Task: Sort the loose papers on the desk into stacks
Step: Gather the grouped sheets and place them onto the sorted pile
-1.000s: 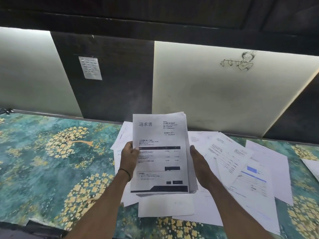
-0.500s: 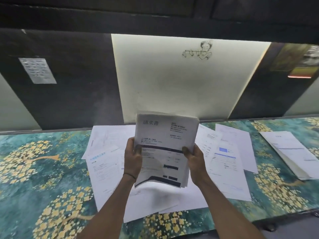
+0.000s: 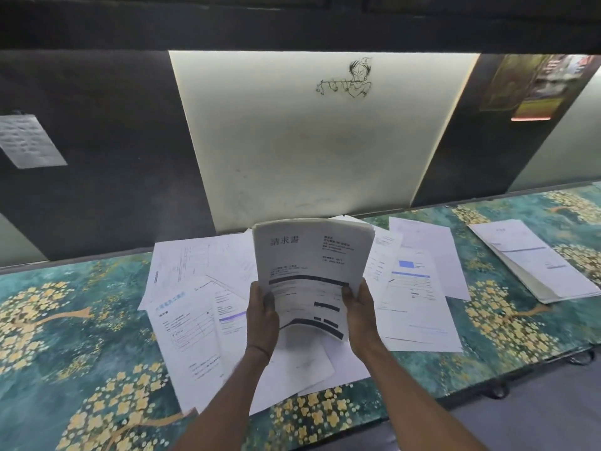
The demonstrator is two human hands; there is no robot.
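I hold a thick bundle of papers (image 3: 309, 255) upright above the desk; its top sheet is a printed invoice with dark bars, and its lower edge curls upward. My left hand (image 3: 261, 320) grips the bundle's lower left edge, my right hand (image 3: 361, 315) its lower right edge. Loose papers (image 3: 192, 307) lie spread on the desk under and to both sides of my hands, overlapping at odd angles. A separate neat stack of papers (image 3: 533, 265) lies at the far right of the desk.
The desk (image 3: 65, 320) is covered in a teal cloth with yellow flower trees. Its front edge (image 3: 487, 390) runs close to me at the lower right. A wall of dark and pale panels rises behind, with a small note (image 3: 27, 139) at left.
The view has swung right, bringing the stack at the far right into view. The bundle has tipped more upright and its lower edge now curls between my hands.
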